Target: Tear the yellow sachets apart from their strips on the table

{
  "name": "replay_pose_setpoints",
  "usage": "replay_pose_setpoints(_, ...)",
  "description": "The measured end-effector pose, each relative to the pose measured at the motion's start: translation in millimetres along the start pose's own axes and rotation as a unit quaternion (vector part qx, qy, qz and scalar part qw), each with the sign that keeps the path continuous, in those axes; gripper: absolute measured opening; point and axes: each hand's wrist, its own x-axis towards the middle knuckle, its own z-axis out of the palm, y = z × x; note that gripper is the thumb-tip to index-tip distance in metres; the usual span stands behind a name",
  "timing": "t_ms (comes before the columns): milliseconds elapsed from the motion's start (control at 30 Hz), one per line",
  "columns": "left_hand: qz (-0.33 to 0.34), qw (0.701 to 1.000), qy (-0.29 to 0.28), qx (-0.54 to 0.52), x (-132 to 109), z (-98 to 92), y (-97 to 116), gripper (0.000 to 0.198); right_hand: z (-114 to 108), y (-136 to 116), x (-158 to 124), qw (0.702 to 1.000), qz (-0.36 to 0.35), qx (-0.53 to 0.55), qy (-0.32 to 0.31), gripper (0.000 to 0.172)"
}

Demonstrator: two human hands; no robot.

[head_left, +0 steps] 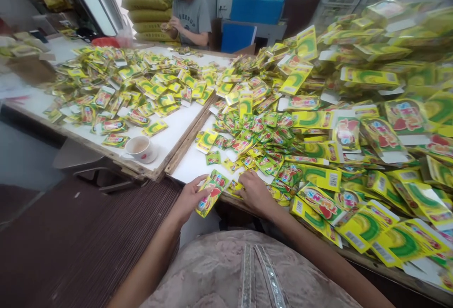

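Observation:
A small yellow-green box (211, 193) with a red fruit picture is gripped by my left hand (191, 198), tilted just off the table's front edge. My right hand (255, 192) rests at the near edge of a heap of small green and yellow sachets (265, 133). Its fingers are curled down onto the sachets, and their tips are hidden, so what they pinch does not show. Flat yellow boxes (320, 176) are piled to the right of this hand.
A white cup (140, 149) of brown drink stands on the left table near its corner. More boxes (152, 86) lie heaped there. Wooden strips (193, 133) border the tables. Across them a person (191, 15) in a grey shirt sits by stacked yellow sacks (148, 15).

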Motion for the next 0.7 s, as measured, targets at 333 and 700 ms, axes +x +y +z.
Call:
replay_pose_setpoints(333,0.054,0.992,-0.081,0.077,-3,0.7,3,0.056,-27,-11,24,0.960,-0.086,0.260,-0.052,0.016)
replay_pose_setpoints(700,0.046,0.994,-0.079,0.063,2,14.0,7,0.057,-28,-15,26,0.909,-0.037,0.414,-0.031,0.041)
